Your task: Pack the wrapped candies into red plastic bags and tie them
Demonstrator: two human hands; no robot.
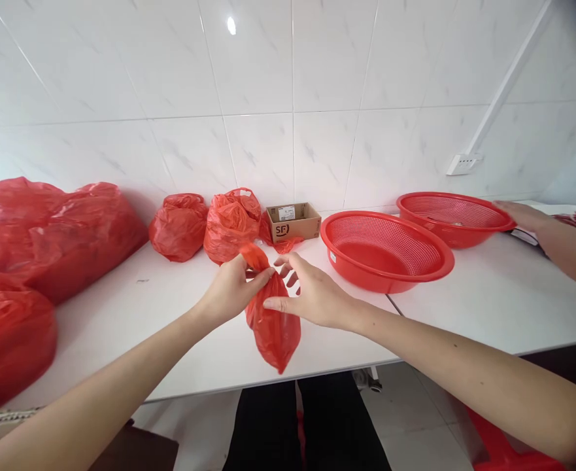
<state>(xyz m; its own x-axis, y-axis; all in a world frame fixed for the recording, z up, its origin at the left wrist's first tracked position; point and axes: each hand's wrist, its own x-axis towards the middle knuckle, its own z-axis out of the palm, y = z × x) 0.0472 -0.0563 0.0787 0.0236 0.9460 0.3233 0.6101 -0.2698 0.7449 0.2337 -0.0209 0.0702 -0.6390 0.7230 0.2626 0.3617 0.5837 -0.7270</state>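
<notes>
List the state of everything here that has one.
Red plastic bag in the left hand: bunched at top
Brown cardboard box: open
Nearer red perforated basin: upright
Farther red perforated basin: upright, something inside
Round red plastic bag nearest box: bulging
Round red plastic bag left of that: bulging
Large red plastic bag: bulging

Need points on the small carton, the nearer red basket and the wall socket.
Small carton (303,229): head view, front side, right of the logo.
Nearer red basket (337,259): head view, outer wall, left side.
Wall socket (459,165): head view, front plate.
</notes>
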